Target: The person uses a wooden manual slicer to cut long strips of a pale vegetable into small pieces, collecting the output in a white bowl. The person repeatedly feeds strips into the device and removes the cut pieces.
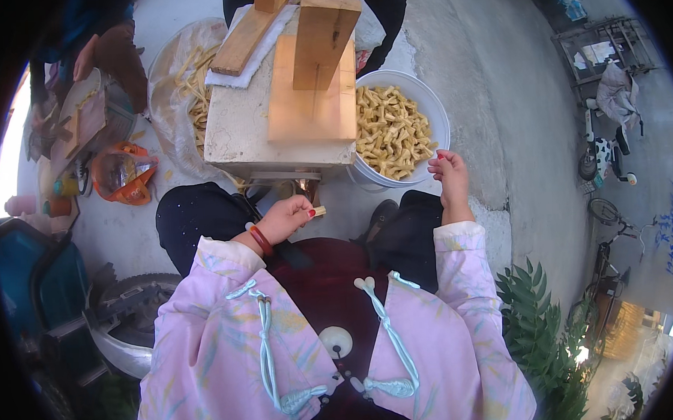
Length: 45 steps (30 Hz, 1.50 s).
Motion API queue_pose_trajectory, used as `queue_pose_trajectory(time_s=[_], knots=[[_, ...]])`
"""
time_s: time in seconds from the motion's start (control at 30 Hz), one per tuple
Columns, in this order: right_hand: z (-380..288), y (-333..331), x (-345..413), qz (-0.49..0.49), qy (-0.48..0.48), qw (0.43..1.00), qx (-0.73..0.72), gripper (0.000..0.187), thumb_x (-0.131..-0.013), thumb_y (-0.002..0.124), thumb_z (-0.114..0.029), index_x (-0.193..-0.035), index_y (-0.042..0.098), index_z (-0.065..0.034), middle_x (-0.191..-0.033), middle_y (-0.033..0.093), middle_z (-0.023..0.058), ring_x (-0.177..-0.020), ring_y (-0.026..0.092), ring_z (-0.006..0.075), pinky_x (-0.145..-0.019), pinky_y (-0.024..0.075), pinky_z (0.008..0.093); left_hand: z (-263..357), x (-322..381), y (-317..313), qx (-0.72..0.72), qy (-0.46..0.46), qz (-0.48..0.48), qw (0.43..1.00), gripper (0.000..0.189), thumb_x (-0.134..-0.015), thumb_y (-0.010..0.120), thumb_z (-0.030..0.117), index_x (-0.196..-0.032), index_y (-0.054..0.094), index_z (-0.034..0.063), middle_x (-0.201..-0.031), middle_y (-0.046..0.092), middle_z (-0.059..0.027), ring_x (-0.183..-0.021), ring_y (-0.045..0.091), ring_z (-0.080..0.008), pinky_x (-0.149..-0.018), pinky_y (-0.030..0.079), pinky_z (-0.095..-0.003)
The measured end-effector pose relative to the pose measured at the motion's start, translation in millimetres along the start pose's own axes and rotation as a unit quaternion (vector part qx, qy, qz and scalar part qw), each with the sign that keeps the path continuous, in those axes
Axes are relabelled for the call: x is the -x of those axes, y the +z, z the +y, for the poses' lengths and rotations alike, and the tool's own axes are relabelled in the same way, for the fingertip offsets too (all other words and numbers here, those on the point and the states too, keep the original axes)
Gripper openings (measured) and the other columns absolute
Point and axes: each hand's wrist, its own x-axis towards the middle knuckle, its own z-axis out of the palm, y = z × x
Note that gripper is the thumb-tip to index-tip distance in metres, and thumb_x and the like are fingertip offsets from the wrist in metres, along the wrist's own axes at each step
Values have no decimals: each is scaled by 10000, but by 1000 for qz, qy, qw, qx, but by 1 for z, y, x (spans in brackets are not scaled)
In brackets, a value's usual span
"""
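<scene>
My left hand [285, 220], with a red bangle at the wrist, pinches a short pale-yellow piece [319, 211] between thumb and fingertips, just below the near edge of a worn, whitish block-like stand [237, 130]. On that stand lies a wooden board [287, 111] with an upright wooden block [323, 41] on it. My right hand [450, 174] is raised at the near right rim of a white bucket [442, 112]; its fingers are curled, and I cannot tell whether they hold anything. Many short yellowish knotted-looking pieces [392, 131] fill the bucket.
Left of the stand, a plastic-lined basin [159, 94] holds long yellowish strips [197, 112]. An orange bag [124, 174] sits on the floor farther left, near another person's hand [86, 57]. Another person's dark-clothed legs [383, 44] are behind the stand. A leafy plant [535, 314] stands at right.
</scene>
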Motion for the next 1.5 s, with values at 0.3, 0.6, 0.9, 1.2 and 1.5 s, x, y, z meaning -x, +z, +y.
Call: queue_pose_trajectory(time_s=[0.3, 0.6, 0.9, 1.2, 1.5], knots=[[40, 34, -75, -34, -224, 856, 465, 151, -863, 602, -77, -988, 663, -19, -957, 696, 217, -913, 666, 405, -816, 533, 475, 14, -16, 26, -141, 75, 13, 987, 99, -959, 595, 133, -941, 598, 36, -772, 594, -18, -713, 556, -128, -682, 473, -294], [50, 62, -88, -70, -204, 756, 618, 164, -834, 594, -75, -982, 566, -11, -920, 698, 234, -905, 687, 388, -776, 542, 498, 29, -18, 30, -106, 60, 32, 992, 54, -940, 608, 72, -977, 586, 40, -803, 589, -25, -730, 549, -112, -679, 476, -283], [11, 36, -64, -62, -126, 926, 349, 143, -830, 679, -140, -927, 657, -37, -830, 706, 138, -770, 694, 263, -689, 537, 382, 36, -20, 36, -143, 116, 50, 982, 177, -896, 667, 76, -1072, 650, 85, -780, 653, -50, -688, 619, -178, -655, 496, -304], [-16, 42, 107, -291, 28, 949, -119, 98, -951, 640, -133, -1012, 654, -58, -846, 634, -23, -750, 544, 63, -690, 422, 213, 83, 10, 47, -236, 309, 77, 918, 363, -946, 570, 116, -1306, 570, 70, -1135, 619, -161, -1105, 588, -335, -910, 488, -394], [-24, 90, 184, -247, -310, 881, 259, 180, -921, 634, -188, -924, 575, -17, -813, 646, 146, -726, 633, 324, -657, 496, 394, 84, 30, 61, -446, 226, 67, 863, 328, -826, 623, 86, -1149, 590, 40, -1033, 657, -182, -986, 640, -388, -829, 522, -453]])
